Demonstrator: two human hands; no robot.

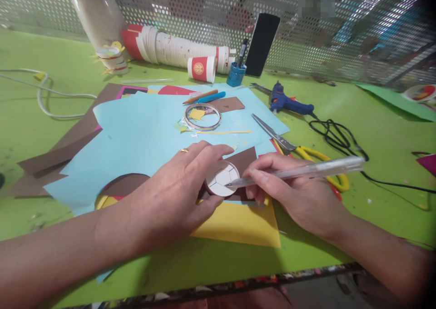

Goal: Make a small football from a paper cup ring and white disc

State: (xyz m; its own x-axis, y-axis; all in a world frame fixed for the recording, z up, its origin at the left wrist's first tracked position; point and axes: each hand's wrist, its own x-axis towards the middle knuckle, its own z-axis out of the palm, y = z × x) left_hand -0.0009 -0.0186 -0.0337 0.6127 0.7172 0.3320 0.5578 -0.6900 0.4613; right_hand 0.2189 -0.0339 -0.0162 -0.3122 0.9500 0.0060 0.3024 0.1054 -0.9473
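Observation:
A small white disc with dark lines drawn on it like a football pattern lies over brown and yellow paper. My left hand holds the disc by its left edge, fingers curled over the top and thumb below. In my right hand is a clear pen, its tip on the disc's right part. Light blue paper spreads beyond both hands. Yellow paper lies nearest the table's front edge.
Scissors with yellow handles lie beside my right hand. Further back are a blue glue gun with a black cord, a tape ring, markers, a red-and-white cup, stacked cups, a pen holder and a phone.

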